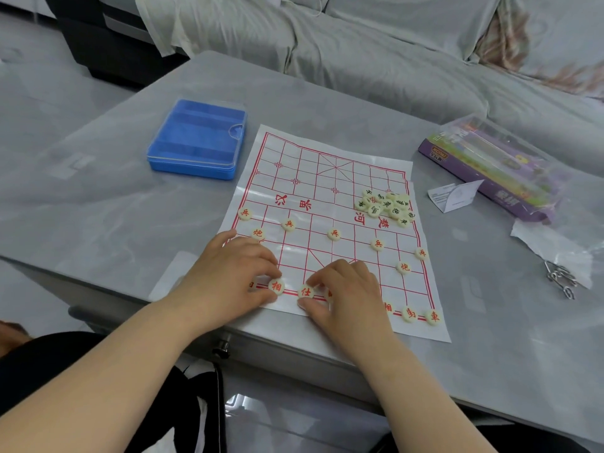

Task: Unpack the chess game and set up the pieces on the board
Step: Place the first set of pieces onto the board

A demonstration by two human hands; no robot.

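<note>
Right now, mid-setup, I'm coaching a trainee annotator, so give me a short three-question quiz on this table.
1. True or false: the blue case lies on the paper board.
2. The heap of unsorted pieces sits: A) in the case, B) at the board's right edge, C) on the table left of the board.
3. Which hand pinches the 仕 piece?
Key: 1 false, the blue case lies on the table beside the board; 2 B; 3 the right hand.
</note>
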